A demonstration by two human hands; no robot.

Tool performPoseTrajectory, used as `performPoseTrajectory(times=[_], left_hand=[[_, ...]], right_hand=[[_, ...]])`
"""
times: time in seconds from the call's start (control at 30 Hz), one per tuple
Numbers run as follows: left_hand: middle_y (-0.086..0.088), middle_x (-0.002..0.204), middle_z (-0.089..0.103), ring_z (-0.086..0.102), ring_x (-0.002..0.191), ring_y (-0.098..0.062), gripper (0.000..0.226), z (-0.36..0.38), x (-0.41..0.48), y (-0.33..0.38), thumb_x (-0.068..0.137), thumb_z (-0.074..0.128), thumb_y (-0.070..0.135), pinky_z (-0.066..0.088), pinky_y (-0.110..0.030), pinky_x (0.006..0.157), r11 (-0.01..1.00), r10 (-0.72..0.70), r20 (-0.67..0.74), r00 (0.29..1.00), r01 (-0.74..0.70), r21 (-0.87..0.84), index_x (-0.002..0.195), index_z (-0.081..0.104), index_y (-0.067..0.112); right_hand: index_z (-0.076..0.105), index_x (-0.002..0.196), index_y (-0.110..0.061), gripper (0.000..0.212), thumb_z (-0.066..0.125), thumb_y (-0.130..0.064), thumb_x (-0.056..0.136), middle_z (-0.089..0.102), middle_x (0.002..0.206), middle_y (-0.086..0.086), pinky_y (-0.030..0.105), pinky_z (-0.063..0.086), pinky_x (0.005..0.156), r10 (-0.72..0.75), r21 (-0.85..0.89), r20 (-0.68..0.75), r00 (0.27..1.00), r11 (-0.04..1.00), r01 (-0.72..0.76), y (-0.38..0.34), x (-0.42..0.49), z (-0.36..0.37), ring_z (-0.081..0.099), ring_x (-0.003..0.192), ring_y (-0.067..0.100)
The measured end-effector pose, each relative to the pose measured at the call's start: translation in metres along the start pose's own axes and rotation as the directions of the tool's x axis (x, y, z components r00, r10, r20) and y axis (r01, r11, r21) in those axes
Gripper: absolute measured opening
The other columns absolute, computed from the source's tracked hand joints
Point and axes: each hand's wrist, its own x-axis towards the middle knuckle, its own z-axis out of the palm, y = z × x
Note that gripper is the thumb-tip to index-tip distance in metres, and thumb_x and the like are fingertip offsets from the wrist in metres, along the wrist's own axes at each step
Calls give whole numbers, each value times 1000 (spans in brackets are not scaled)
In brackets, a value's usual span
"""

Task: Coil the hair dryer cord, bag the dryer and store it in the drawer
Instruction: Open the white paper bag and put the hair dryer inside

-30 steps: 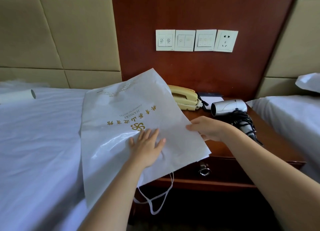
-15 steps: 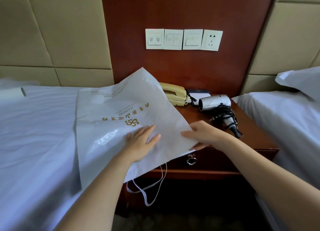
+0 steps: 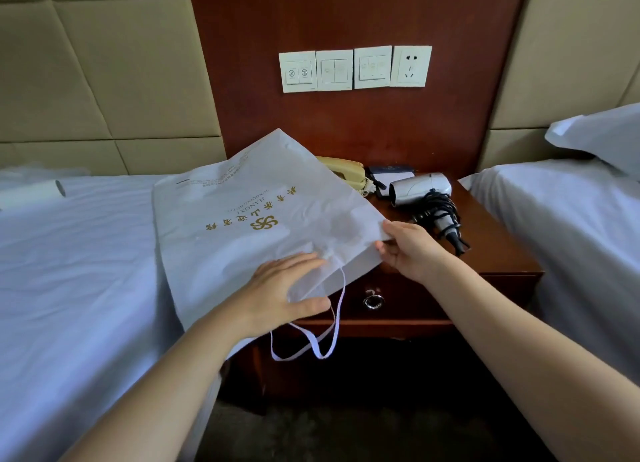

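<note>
Spreading the mouth of the white drawstring bag (image 3: 242, 215) is judged to be the step in hand. Its near edge is pinched between the fingers and thumb of the left hand (image 3: 287, 288), and its right corner is nipped by the right hand (image 3: 408, 250). The bag is draped from the bed (image 3: 69, 253) over the nightstand (image 3: 491, 246). The hair dryer (image 3: 420, 187) is seen lying on the nightstand, just beyond the right hand, with its black cord (image 3: 438, 212) bundled round the handle. If only one layer is caught, the mouth may not be opened. The bundled cord could be snagged on the rim as the dryer is slid in, and the dangling drawstring (image 3: 322, 340) could be trapped by the drawer (image 3: 405, 302) when the bag is stored.
</note>
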Motion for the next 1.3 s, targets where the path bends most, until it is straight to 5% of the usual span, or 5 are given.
performPoseTrajectory(times=[0.27, 0.4, 0.53, 0.97, 1.3], left_hand=[[11, 160, -4, -11, 145, -2, 111, 4, -13, -8, 63, 52, 79, -14, -39, 114, 896, -57, -15, 998, 58, 440, 150, 0, 35], [-3, 154, 32, 27, 143, -16, 93, 13, -6, -8, 69, 71, 57, 4, -43, 117, 848, 34, -171, 985, 62, 526, 146, 32, 22], [3, 73, 68, 66, 64, -22, 39, 17, 4, -5, 50, 90, 22, 38, -30, 75, 848, 192, -318, 928, 6, 529, 78, 63, 14], [4, 50, 39, 38, 53, -16, 38, -26, 20, -11, 87, 58, 19, 28, -27, 53, 948, -257, -370, 893, 157, -278, 54, 39, 17], [-12, 79, 71, 62, 73, -11, 38, -40, 27, -32, 61, 71, 51, 43, -29, 74, 857, -222, -138, 965, 126, -499, 77, 73, 16]], right_hand=[[47, 83, -7, 17, 43, -11, 98, 54, 36, 1, 15, 44, 34, 50, 231, -50, 998, 972, -37, -6, 16, -7, 46, 27, 5], [46, 88, -7, 12, 42, -11, 98, 53, 33, 1, 15, 47, 37, 52, 261, -50, 997, 965, -38, -4, 23, -8, 49, 29, 5], [45, 106, -5, 9, 42, -10, 98, 60, 46, 7, 16, 47, 37, 47, 277, -56, 997, 960, -30, -5, 27, -10, 50, 30, 6], [60, 75, -8, 22, 48, -11, 93, 61, 66, 9, 24, 55, 51, -195, -253, 27, 980, 948, 195, -28, 5, -18, 64, 49, 15], [49, 125, -12, 47, 59, -37, 86, 48, 129, 17, 43, 38, 97, -569, -929, -189, 801, 368, 41, -41, 43, -83, 45, 118, 39]])
